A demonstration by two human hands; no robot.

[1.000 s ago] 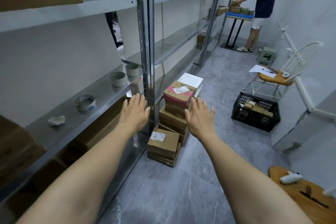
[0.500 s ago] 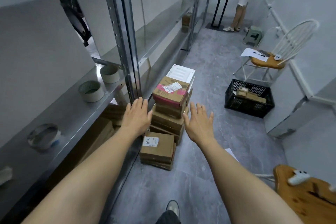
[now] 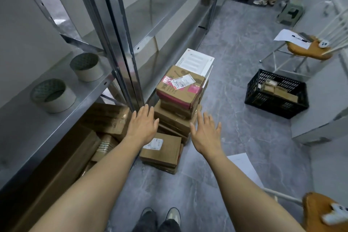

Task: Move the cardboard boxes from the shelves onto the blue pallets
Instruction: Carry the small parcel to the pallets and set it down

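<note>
Approach step, by judgement: the left hand [image 3: 144, 124] and right hand [image 3: 206, 132] are hovering empty, fingers spread, either side of the stacked cardboard boxes [image 3: 176, 118] standing on the floor. The next move is probably calling for a two-sided hold on the pink-taped top box [image 3: 180, 88]. The shelf upright [image 3: 122, 43] is crowding the left hand. Tape rolls [image 3: 53, 95] are sitting on the shelf, and a black crate [image 3: 276, 92] is standing well apart. No blue pallet is showing.

Grey stone-pattern floor [image 3: 235, 43]; steel shelving [image 3: 120, 43] along left; white spindle chair [image 3: 337, 30] at right.
</note>
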